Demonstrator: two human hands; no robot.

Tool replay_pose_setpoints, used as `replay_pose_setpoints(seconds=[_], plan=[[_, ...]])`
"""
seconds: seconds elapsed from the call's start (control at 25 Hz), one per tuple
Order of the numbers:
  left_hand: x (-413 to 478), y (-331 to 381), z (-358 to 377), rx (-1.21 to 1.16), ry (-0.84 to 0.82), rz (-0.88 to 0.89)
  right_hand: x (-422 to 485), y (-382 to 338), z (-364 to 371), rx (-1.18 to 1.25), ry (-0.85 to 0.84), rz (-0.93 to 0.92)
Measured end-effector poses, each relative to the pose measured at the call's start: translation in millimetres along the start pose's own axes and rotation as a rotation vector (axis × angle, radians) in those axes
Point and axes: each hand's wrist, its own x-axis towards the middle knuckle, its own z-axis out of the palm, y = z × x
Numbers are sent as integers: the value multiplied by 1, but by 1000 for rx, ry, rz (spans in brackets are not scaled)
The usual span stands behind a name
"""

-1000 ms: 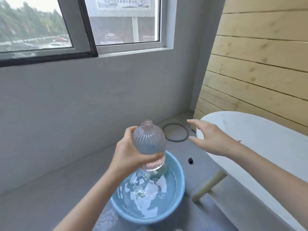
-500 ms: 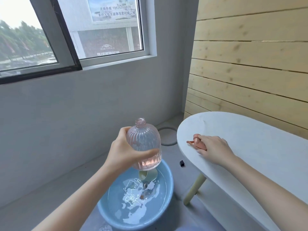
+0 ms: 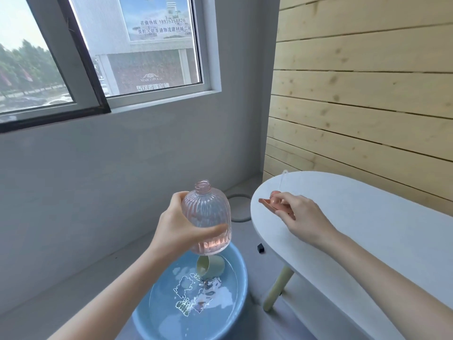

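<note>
A grey wall (image 3: 122, 180) fills the left of the frame, with a window (image 3: 98, 57) at upper left and pale wooden planks (image 3: 367, 94) at upper right. A white oval table (image 3: 380, 229) runs down the right. A blue basin (image 3: 241, 285) of water sits at bottom centre, with a green cup (image 3: 213, 266) lying in it. My left hand (image 3: 179, 229) wraps round the ribbed pink bottle (image 3: 207, 212), upright above the basin. My right hand (image 3: 301, 214) pinches what seems to be a pink pump head (image 3: 272, 203) on the table's end.
</note>
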Motion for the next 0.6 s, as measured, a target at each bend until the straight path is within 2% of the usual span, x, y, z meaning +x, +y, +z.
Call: replay_pose_setpoints(seconds=[0.12, 0.28, 0.4, 0.6], plan=[[-1, -2, -6, -18, 11, 1, 6, -38, -21, 91, 38, -124], [-5, -8, -21, -53, 38, -14, 15, -100, -45, 357, -4, -122], [-8, -12, -37, -55, 68, -11, 29, -138, -50, 490, 24, -217], [-10, -25, -60, -62, 137, -22, 46, -187, -64, 861, 110, -168]])
